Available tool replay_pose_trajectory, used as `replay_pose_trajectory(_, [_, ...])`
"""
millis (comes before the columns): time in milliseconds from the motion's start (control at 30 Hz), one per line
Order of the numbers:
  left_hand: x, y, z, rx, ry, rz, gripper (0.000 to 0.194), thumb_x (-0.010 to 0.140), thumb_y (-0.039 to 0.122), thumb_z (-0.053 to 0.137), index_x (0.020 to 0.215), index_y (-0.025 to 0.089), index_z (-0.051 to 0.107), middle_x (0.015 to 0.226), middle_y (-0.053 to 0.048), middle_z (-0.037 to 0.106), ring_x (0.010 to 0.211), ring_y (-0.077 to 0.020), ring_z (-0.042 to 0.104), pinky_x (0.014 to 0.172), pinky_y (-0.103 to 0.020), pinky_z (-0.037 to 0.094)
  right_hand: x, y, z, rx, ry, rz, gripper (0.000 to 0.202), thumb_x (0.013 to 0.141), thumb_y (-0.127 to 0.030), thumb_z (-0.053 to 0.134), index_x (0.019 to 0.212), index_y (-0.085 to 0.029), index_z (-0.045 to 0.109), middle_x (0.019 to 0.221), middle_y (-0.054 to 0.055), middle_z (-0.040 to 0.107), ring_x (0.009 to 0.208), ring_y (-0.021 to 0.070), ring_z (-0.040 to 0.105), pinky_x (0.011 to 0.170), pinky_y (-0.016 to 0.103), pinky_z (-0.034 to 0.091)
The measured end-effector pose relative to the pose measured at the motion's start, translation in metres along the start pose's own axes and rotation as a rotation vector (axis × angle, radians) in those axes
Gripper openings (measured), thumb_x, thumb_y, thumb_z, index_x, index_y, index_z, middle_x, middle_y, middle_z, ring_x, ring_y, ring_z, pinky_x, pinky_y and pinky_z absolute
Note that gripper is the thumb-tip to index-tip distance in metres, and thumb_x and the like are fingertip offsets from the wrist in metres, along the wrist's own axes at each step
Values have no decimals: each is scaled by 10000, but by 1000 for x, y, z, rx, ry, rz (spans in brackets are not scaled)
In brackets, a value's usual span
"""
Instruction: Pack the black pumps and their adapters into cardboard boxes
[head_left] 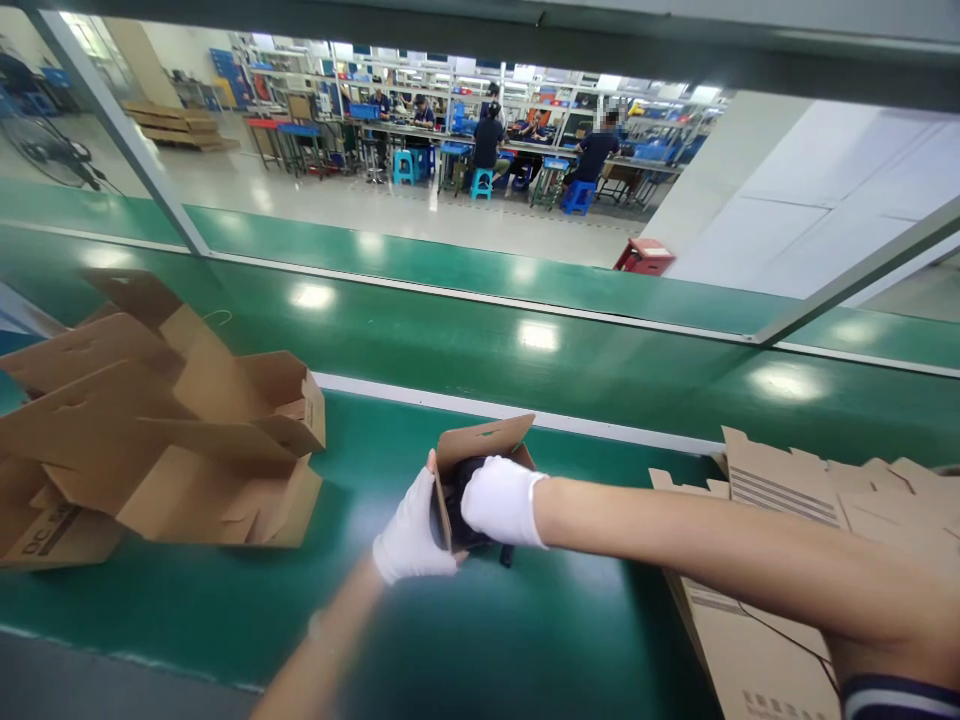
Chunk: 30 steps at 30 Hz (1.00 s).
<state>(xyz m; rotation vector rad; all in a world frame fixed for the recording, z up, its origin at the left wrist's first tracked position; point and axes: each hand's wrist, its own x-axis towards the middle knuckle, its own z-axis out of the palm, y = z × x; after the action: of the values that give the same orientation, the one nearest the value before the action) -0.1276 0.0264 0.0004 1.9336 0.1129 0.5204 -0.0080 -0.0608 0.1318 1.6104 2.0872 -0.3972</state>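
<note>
Near the middle of the green bench stands a small brown cardboard box [484,440], its lid flap raised. My left hand [416,530], in a white glove with bare fingertips, is closed around the box's left side. Over the box mouth, my right hand [501,500], also in a white glove, is curled against a black object [471,540] partly inside the box. What that object is, I cannot make out. A short black piece [507,555] sticks out below the right hand. The right fingertips are hidden.
Several open cardboard boxes [225,490] crowd the bench at the left. Flattened cardboard boxes [780,500] are stacked at the right, under my right forearm. A white strip [600,430] runs along the green bench [360,630]. Beyond metal posts, people sit at workbenches.
</note>
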Motion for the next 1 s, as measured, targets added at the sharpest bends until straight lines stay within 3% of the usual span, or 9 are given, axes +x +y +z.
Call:
replay_pose_trajectory(133, [10, 16, -6, -87, -43, 97, 1111, 502, 315, 695, 1437, 166, 115, 1370, -167, 382, 1285, -395, 373, 1102, -540, 301, -5, 13, 10, -95, 16, -69, 133, 810, -140, 558, 803, -120, 690, 775, 108, 660, 760, 286, 626, 602, 363, 477])
replay_pose_trajectory(267, [14, 25, -6, -73, -32, 131, 1057, 500, 273, 693, 1406, 170, 158, 1340, -163, 391, 1270, -388, 384, 1097, -534, 311, -3, 10, 16, -34, 11, -10, 110, 813, -161, 581, 811, -110, 679, 782, 115, 655, 812, 285, 628, 683, 378, 489])
replay_pose_trajectory(500, [9, 20, -3, -111, -60, 87, 1069, 518, 255, 674, 1425, 161, 116, 1377, -175, 345, 1311, -389, 324, 1105, -559, 281, -23, 4, 13, 92, 113, 213, 170, 809, -182, 595, 958, -122, 651, 906, 143, 655, 818, 290, 632, 700, 396, 493])
replay_pose_trajectory(567, [7, 18, -2, -108, -58, 95, 1108, 518, 288, 693, 1436, 160, 86, 1380, -179, 344, 1304, -391, 334, 1103, -564, 276, -20, 4, 12, 104, 58, 172, 173, 775, -179, 640, 940, -131, 656, 913, 140, 661, 844, 296, 630, 732, 405, 490])
replay_pose_trajectory(667, [5, 12, -2, -120, -64, 71, 1142, 529, 333, 708, 1450, 150, 58, 1361, -187, 372, 1277, -391, 373, 1091, -559, 299, -6, 6, 7, 136, -50, -7, 168, 744, -207, 693, 904, -161, 673, 964, 116, 669, 930, 294, 616, 823, 396, 470])
replay_pose_trajectory(800, [-1, 1, 0, -32, -70, 53, 1228, 516, 364, 729, 1457, 130, -26, 1401, -225, 316, 1326, -428, 290, 1091, -610, 251, -2, 11, -10, 165, -170, -159, 123, 828, -208, 604, 886, -137, 686, 1006, 99, 669, 930, 271, 622, 808, 354, 466])
replay_pose_trajectory(900, [-2, -2, 1, -44, -74, 50, 1195, 525, 347, 718, 1459, 132, 3, 1412, -213, 314, 1337, -408, 286, 1105, -584, 247, -22, 14, -28, 220, -109, 24, 210, 906, -196, 487, 994, -146, 671, 951, 89, 675, 782, 230, 644, 641, 309, 453])
replay_pose_trajectory(1000, [2, 2, 0, -47, -81, 56, 1141, 524, 341, 712, 1452, 144, 80, 1409, -196, 332, 1328, -397, 308, 1109, -565, 255, -43, 14, -36, 237, -52, 178, 204, 889, -208, 525, 1029, -173, 669, 870, 80, 676, 730, 226, 638, 585, 291, 408])
